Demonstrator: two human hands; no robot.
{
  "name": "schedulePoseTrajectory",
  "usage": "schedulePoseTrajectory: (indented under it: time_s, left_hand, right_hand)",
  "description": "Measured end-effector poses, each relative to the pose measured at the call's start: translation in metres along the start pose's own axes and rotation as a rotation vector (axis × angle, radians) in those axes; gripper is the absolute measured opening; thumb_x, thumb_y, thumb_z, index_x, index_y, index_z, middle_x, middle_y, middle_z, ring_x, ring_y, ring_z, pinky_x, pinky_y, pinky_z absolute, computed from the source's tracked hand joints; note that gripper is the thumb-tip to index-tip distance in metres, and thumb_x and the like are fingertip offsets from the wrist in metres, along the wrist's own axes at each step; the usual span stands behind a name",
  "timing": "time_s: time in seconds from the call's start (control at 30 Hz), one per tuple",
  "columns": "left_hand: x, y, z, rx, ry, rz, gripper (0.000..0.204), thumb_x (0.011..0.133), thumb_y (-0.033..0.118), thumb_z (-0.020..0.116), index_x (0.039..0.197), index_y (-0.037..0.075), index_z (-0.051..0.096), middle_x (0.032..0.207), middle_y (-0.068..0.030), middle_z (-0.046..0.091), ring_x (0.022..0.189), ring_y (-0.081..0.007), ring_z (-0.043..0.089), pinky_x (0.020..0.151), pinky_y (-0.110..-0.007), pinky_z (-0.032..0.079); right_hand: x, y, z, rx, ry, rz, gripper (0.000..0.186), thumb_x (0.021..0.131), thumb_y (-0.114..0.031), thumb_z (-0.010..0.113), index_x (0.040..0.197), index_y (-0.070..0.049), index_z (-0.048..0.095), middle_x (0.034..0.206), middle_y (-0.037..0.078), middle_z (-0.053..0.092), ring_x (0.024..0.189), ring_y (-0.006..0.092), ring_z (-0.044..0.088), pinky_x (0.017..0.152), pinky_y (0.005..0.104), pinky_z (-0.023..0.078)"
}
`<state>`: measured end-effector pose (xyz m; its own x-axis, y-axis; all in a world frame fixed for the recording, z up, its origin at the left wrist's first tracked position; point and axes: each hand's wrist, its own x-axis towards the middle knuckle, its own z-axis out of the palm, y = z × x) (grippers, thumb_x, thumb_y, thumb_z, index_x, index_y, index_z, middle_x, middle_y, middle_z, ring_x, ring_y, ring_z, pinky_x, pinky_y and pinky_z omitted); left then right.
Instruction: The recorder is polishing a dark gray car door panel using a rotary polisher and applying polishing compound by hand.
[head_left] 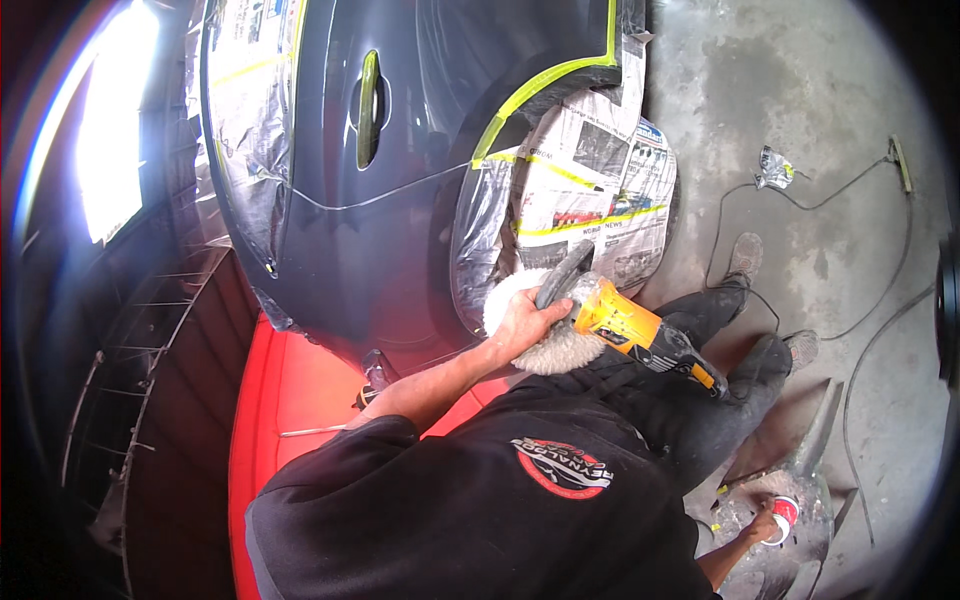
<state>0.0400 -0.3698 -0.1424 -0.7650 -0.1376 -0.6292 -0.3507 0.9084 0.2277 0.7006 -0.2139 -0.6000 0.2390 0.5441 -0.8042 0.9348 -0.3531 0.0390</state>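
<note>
My left hand (530,325) is closed round the black front handle (565,275) of a yellow and black polisher (625,322). Its white wool pad (565,352) shows beneath my hand, and the motor body rests across my lap. Beside it rises a dark grey car panel (370,250) with a door handle (370,110) edged in yellow-green tape. Over at the lower right, my right hand (765,522) has its fingers round a small red and white tub (783,518), which sits on a dusty stand (810,500).
Newspaper (595,190) and yellow-green tape (545,80) mask the wheel area. A power cord (845,335) loops across the concrete floor (740,60), near a crumpled wrapper (775,168). A red car panel (285,400) lies on my left, next to a dark wall (180,400).
</note>
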Motion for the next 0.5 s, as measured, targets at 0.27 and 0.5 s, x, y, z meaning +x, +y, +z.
schedulePoseTrajectory:
  time_s: [0.27, 0.5]
  left_hand:
    - [0.000, 0.005, 0.000, -0.001, 0.006, 0.040, 0.030, 0.099, 0.032, 0.079, 0.095, 0.003, 0.072, 0.062, 0.0011, 0.058, 0.050, -0.0081, 0.052, 0.047, -0.028, 0.041]
    - [0.000, -0.007, -0.004, -0.014, 0.028, 0.028, 0.029, 0.099, 0.031, 0.079, 0.093, 0.004, 0.072, 0.062, 0.0008, 0.058, 0.049, -0.0082, 0.052, 0.047, -0.028, 0.040]
  right_hand:
    - [-0.008, -0.004, -0.006, 0.116, -0.060, -0.027, 0.060, 0.089, -0.057, 0.079, 0.096, 0.002, 0.084, 0.087, 0.020, 0.080, 0.077, 0.0325, 0.073, 0.078, 0.0452, 0.054]
    - [-0.009, -0.007, 0.002, 0.229, -0.111, -0.045, 0.047, 0.090, -0.046, 0.081, 0.098, 0.001, 0.085, 0.086, 0.013, 0.080, 0.078, 0.0254, 0.071, 0.079, 0.0396, 0.054]
